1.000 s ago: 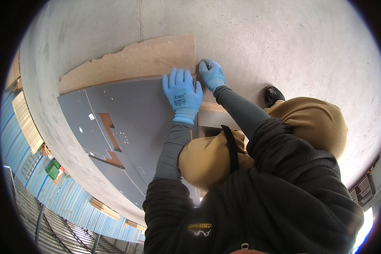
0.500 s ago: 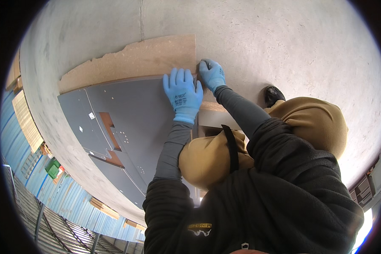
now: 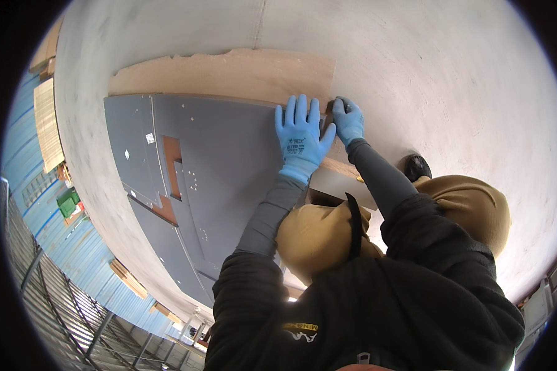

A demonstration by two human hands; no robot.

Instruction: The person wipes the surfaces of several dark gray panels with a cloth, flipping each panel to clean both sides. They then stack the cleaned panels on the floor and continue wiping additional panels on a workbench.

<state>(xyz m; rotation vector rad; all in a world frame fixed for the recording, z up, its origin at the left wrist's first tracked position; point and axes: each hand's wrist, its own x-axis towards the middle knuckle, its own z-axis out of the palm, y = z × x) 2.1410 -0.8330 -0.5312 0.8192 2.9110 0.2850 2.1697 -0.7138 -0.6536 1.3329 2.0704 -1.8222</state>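
A large dark grey panel (image 3: 235, 139) with cut-outs and small holes lies at the left. My blue-gloved left hand (image 3: 301, 141) rests flat near its far right corner, fingers spread. Just beyond the panel's corner, my right hand (image 3: 348, 119), gloved alike, is closed with the fingers curled against a small dark brown piece (image 3: 330, 115). What kind of piece it is cannot be made out, as the glove covers part of it. A tan board (image 3: 254, 73) with a ragged far edge lies along the panel's far side.
Beneath the panel's right side a light box-like frame (image 3: 340, 183) shows beside my knee. Grey concrete floor (image 3: 439, 74) surrounds the work. At the far left are a stack of wooden boards (image 3: 46, 120), a green container (image 3: 67, 202) and a blue corrugated wall (image 3: 83, 244).
The view has turned, so the panel and both hands appear farther right. My left hand's fingers are spread wider on the panel. My right hand stays closed by the same corner.
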